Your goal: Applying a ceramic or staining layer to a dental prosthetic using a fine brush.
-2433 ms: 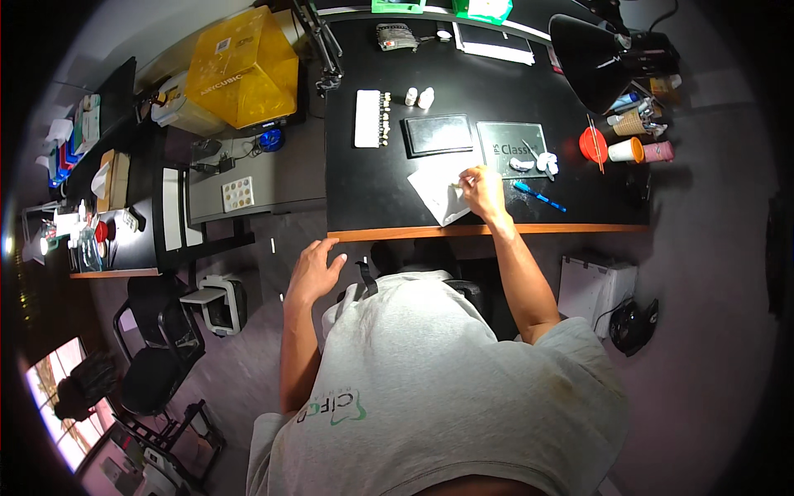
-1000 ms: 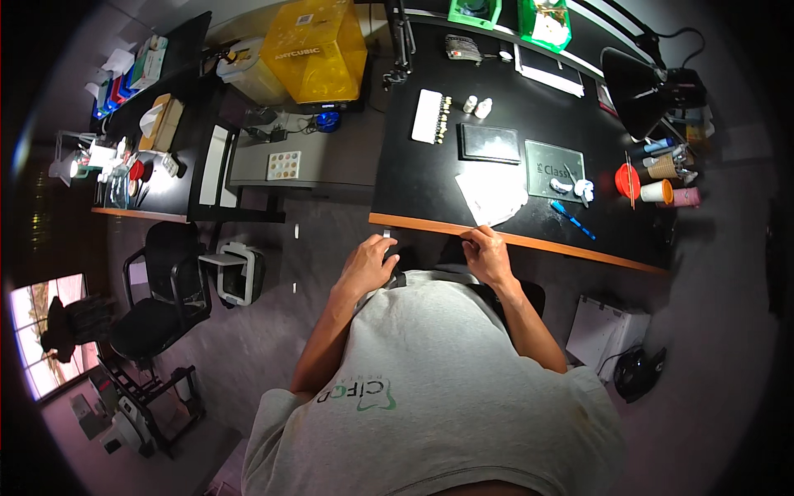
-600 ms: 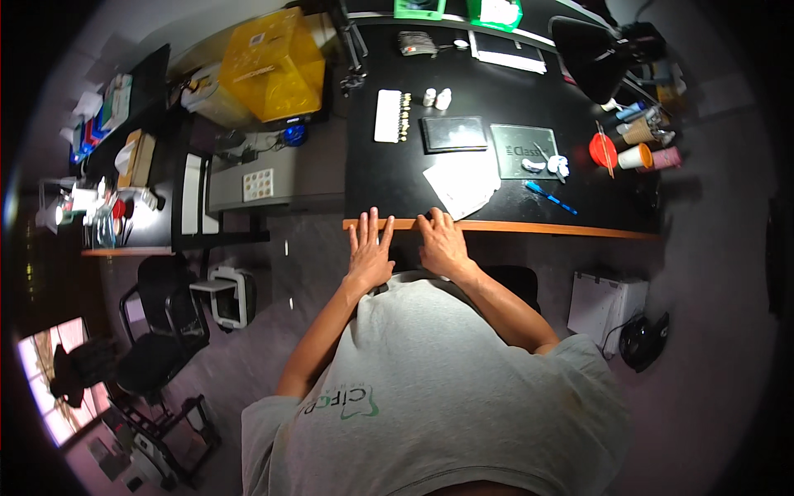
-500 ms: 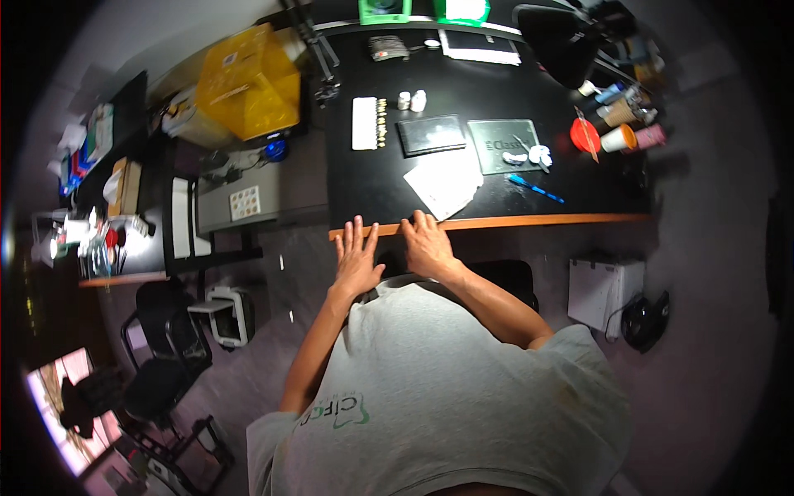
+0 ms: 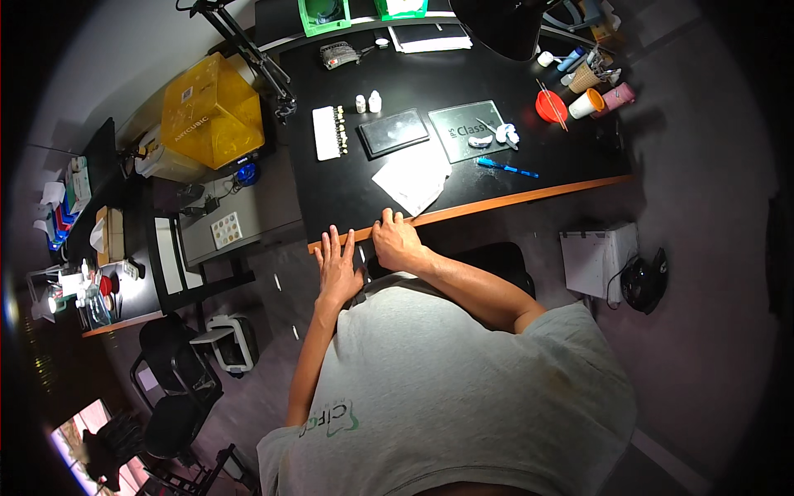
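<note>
My left hand rests at the left end of the desk's wooden front edge, fingers stretched and spread, holding nothing. Beside it my right hand lies on the same edge, its fingers bent but slightly apart, with nothing visible in them. Just beyond the right fingertips are white paper sheets. Behind these lies a closed black flat case. To its right a glass slab carries small white pieces and a thin tool. A blue pen-like tool lies in front of the slab.
A white strip with a row of small tabs and two small white bottles stand at the left. Further right are a red bowl with sticks and several cups. A black lamp overhangs the back. A yellow box stands left.
The view has turned and shifted, so the desk sits further left and tilted in the picture. Both hands stay at the desk edge, almost unchanged in pose.
</note>
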Motion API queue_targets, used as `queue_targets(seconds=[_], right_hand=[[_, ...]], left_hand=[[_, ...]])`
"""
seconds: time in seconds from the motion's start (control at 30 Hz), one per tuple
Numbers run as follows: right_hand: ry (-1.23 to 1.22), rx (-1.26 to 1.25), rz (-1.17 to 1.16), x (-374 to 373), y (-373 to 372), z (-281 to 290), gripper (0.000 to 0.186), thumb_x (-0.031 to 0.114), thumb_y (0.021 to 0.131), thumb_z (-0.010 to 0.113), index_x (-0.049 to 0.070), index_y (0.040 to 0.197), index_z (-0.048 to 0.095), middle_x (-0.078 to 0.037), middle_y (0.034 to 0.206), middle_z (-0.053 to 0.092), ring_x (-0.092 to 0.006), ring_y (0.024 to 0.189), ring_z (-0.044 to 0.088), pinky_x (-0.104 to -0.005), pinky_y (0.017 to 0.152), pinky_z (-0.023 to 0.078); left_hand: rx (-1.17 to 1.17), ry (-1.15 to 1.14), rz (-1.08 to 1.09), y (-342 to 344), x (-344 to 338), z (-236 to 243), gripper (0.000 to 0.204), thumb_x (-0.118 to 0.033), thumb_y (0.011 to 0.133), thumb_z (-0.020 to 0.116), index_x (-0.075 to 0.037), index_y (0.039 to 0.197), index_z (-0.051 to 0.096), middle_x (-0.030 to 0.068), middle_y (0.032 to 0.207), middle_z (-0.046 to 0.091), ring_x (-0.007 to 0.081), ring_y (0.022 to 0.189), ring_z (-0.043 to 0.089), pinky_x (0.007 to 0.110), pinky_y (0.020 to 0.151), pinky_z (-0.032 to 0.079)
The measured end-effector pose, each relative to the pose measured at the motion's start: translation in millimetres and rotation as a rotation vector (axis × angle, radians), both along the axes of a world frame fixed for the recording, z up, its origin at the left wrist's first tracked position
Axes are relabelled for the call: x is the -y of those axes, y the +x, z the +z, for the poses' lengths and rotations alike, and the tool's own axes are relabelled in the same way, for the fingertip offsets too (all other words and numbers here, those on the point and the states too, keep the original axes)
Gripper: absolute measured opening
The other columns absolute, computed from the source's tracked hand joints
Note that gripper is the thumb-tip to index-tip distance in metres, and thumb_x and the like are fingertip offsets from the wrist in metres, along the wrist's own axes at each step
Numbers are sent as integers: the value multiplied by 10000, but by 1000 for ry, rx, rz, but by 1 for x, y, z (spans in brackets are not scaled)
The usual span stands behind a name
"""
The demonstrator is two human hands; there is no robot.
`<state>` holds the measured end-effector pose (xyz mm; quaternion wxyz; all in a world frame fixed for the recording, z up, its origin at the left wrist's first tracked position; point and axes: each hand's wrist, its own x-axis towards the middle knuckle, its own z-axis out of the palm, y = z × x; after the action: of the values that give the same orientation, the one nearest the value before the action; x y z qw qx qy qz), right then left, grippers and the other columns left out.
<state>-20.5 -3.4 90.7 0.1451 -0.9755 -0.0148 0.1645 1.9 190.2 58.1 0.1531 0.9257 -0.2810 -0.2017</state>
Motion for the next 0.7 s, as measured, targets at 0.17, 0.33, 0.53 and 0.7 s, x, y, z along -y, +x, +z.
queue_targets(seconds=[0.17, 0.33, 0.53, 0.7], right_hand=[[-43, 83, 32, -4, -7, -10, 506, 167, 767, 799, -173, 1109, 645, -325, 1201, 487, -415, 1093, 557, -396, 819, 602], [-41, 54, 35, -4, -8, -5, 548, 150, 761, 803, -192, 1148, 619, -337, 1219, 469, -420, 1109, 547, -386, 820, 605], [-64, 75, 53, -5, -10, -9, 571, 135, 759, 803, -195, 1177, 596, -337, 1229, 463, -423, 1117, 542, -375, 821, 605], [-27, 64, 48, -4, -9, -6, 554, 154, 765, 803, -188, 1151, 601, -331, 1207, 468, -416, 1105, 539, -372, 826, 598]], left_hand=[[-8, -17, 12, 1, -2, -1, 909, -229, 856, 791, -124, 1631, 329, 260, 1715, 101, 460, 1584, 109, 653, 1241, 159], [-22, -10, 14, 0, -1, 1, 928, -219, 866, 800, -134, 1643, 300, 263, 1716, 89, 478, 1579, 106, 658, 1235, 168], [-22, -11, 24, -1, -1, 2, 916, -224, 865, 802, -129, 1636, 318, 262, 1716, 95, 477, 1578, 115, 654, 1237, 168], [-13, -29, 28, 1, -1, 0, 912, -224, 859, 804, -133, 1633, 328, 262, 1715, 104, 473, 1578, 117, 654, 1238, 166]])
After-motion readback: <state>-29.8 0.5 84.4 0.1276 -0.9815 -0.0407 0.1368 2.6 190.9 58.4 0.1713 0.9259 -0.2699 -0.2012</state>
